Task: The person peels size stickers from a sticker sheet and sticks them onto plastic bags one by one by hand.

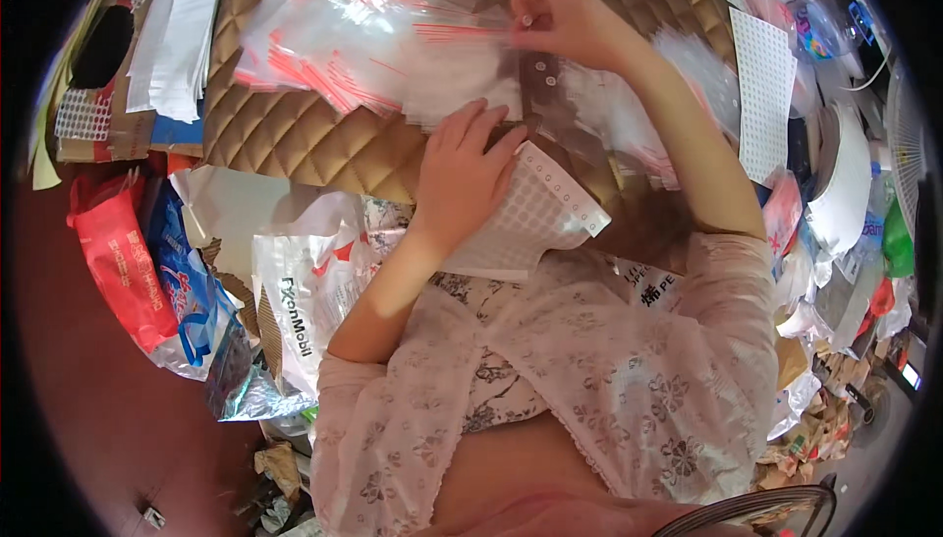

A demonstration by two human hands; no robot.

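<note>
My right hand (570, 21) is at the far side of the cushion, finger and thumb pinched on a small round sticker (527, 20). Just below it are clear plastic zip bags (543, 95), with a few round stickers on them. My left hand (464, 171) grips the upper edge of a sheet of round stickers (535, 205), which hangs bent over the near edge toward my lap. Its fingertips reach the pile of clear zip bags with red seal strips (363, 31). How its fingers meet the sheet underneath is hidden.
A brown quilted cushion (236, 134) forms the work surface. White paper strips (182, 41) lie at the left, a second sticker sheet (763, 95) at the right. More clear bags (697, 70) sit beside my right forearm. A red bag (118, 262) and other packaging crowd the near left.
</note>
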